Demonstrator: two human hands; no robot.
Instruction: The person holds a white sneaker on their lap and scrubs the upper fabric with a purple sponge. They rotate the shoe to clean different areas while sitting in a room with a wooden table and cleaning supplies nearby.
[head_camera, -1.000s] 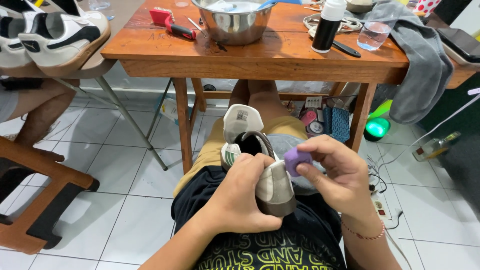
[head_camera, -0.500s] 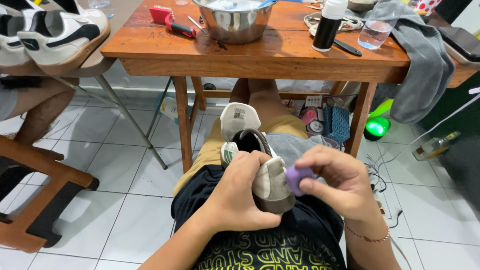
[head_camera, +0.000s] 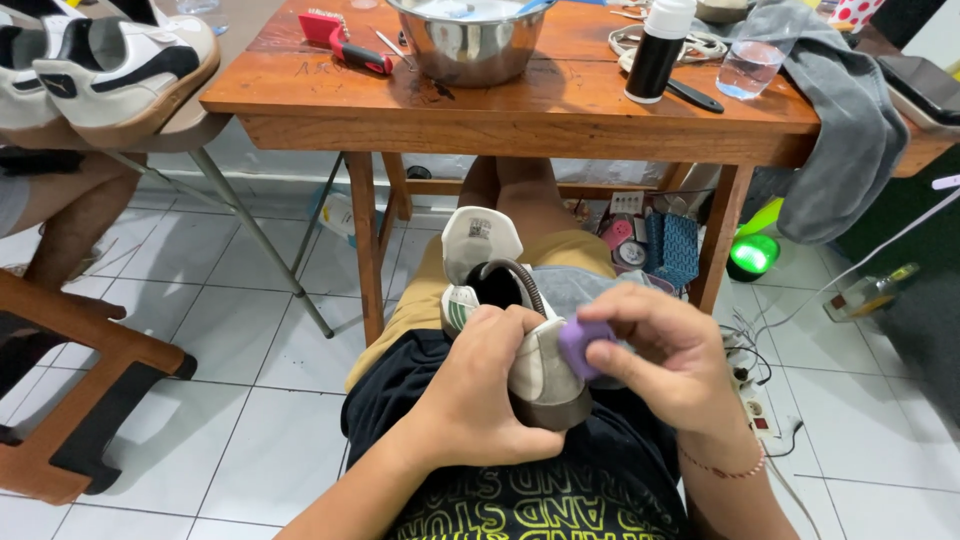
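On the person's lap, near the wooden worktop (head_camera: 520, 110), the left hand (head_camera: 480, 395) grasps the pale sneaker (head_camera: 535, 365) while the right hand (head_camera: 665, 355) fingers pinch a purple sponge (head_camera: 582, 345) against its side, so cleaning seems still unfinished.

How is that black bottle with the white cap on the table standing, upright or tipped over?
Upright. The black bottle stands on its base on the wooden table, white cap at the top, beside the steel bowl.
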